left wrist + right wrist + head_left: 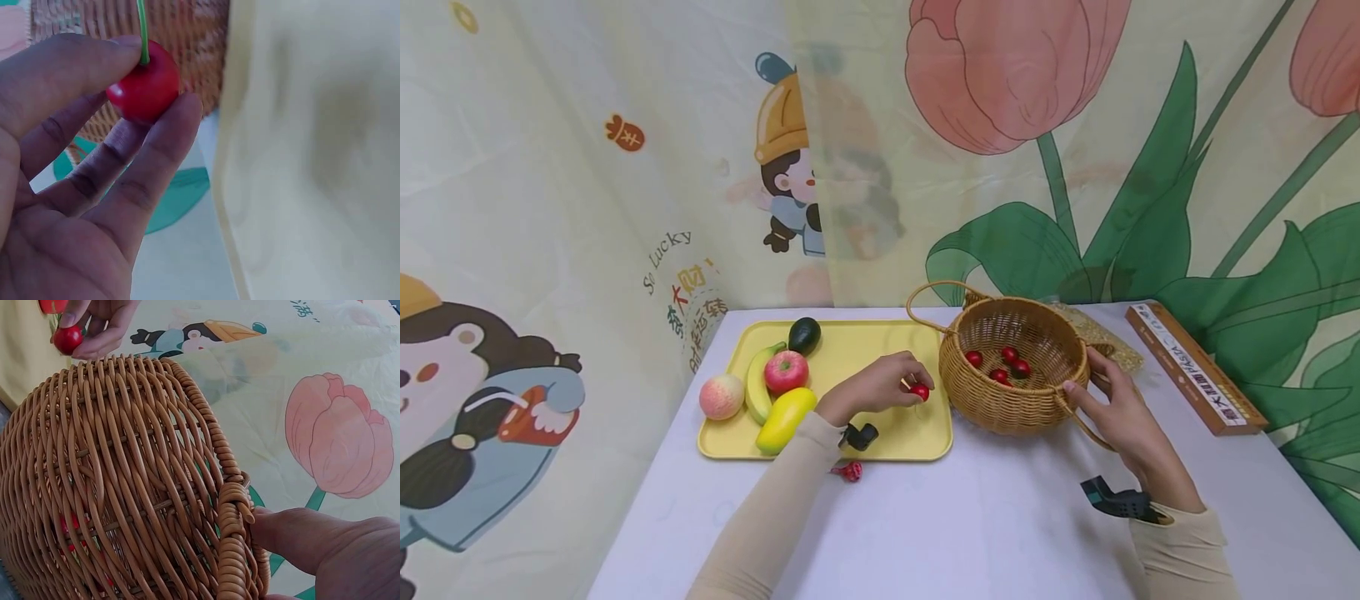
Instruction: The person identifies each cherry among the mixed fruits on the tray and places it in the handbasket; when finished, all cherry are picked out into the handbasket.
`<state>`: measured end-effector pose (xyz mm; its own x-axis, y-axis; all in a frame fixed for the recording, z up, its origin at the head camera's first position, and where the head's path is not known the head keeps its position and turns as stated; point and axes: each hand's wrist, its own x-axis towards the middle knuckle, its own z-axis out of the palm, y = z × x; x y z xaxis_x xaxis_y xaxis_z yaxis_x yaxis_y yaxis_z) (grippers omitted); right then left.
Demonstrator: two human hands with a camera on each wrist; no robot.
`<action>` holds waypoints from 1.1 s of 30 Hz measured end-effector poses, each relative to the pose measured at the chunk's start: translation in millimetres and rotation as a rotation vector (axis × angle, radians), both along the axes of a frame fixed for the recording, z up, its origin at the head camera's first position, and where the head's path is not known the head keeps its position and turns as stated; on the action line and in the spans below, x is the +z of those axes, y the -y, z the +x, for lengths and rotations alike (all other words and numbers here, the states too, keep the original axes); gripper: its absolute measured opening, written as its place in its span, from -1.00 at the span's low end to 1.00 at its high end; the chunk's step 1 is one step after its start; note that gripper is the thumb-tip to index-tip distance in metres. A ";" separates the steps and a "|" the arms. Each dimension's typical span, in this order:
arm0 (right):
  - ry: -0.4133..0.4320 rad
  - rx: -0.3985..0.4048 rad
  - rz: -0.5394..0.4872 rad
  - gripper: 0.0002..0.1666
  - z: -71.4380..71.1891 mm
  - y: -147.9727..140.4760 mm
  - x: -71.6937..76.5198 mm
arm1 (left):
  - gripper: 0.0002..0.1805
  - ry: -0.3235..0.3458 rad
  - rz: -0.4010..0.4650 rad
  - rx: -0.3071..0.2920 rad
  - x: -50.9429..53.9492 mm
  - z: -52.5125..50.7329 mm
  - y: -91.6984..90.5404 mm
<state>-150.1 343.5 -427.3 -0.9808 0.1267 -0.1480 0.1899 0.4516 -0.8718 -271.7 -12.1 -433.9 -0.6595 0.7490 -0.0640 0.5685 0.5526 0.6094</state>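
Between thumb and fingertips my left hand (880, 385) pinches a red cherry (147, 84) with a green stem, above the right part of the yellow tray (850, 358). Just right of it stands a round wicker basket (1000, 408), several red cherries (1010, 356) lying inside. My right hand (1123, 408) grips the basket's right rim by the handle joint; in the right wrist view its thumb (294, 534) presses at the rim, the other fingers mostly hidden.
On the tray's left side lie a peach (722, 397), a banana (756, 383), an apple (786, 371), a mango (786, 421) and an avocado (805, 335). A small red item (850, 472) lies before the tray. Behind the basket are a clear bag (1108, 333) and a pasta box (1195, 371).
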 end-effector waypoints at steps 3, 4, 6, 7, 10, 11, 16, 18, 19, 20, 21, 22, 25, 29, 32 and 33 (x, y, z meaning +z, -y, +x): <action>-0.006 0.006 -0.001 0.14 0.3 -0.4 -0.4 | -0.77 0.031 0.030 -0.018 6.1 6.9 0.1; -0.009 0.007 0.000 0.14 0.8 -0.7 -0.5 | -0.76 0.043 0.041 -0.026 7.5 8.9 -0.6; -0.012 0.007 0.002 0.13 1.5 -1.3 -0.6 | -0.74 0.068 0.068 -0.046 10.2 12.8 -3.1; -0.013 0.006 0.000 0.12 1.6 -1.5 -0.6 | -0.73 0.081 0.085 -0.055 11.2 14.5 -5.0; -0.008 0.000 0.000 0.11 1.7 -1.7 -0.3 | -0.73 0.110 0.150 -0.082 14.7 19.1 -11.8; -0.007 0.000 -0.002 0.11 1.4 -1.6 -0.3 | -0.73 0.119 0.177 -0.089 16.2 20.5 -14.3; -0.011 0.006 -0.014 0.12 -0.4 -1.0 -1.2 | -0.73 0.155 0.294 -0.126 25.3 25.9 -27.6; -0.011 0.005 -0.014 0.12 -0.6 -0.8 -1.7 | -0.73 0.156 0.314 -0.137 29.0 27.1 -33.7; -0.011 0.002 -0.014 0.11 -0.7 -1.1 -1.7 | -0.73 0.152 0.320 -0.141 31.3 27.1 -37.3; -0.011 -0.001 -0.011 0.11 -0.7 -1.3 -1.6 | -0.73 0.145 0.325 -0.143 33.4 26.8 -41.2; -0.012 -0.004 -0.009 0.11 -0.7 -1.4 -1.4 | -0.72 0.134 0.331 -0.144 35.6 26.3 -45.3; -0.013 -0.007 -0.008 0.11 -0.6 -1.4 -1.2 | -0.71 0.122 0.337 -0.142 37.8 25.6 -49.3; -0.017 -0.012 -0.009 0.10 -0.6 -0.8 -0.5 | -0.69 0.086 0.366 -0.128 44.5 22.7 -60.6; -0.020 -0.008 -0.017 0.10 -0.6 0.9 -0.4 | -0.68 0.081 0.425 -0.097 51.6 18.5 -73.0; -0.017 -0.007 -0.017 0.11 -0.2 1.6 -1.0 | -0.69 0.113 0.469 -0.078 55.0 15.4 -81.6; -0.017 -0.006 -0.016 0.12 -0.2 1.6 -1.1 | -0.69 0.128 0.482 -0.073 56.0 14.3 -84.4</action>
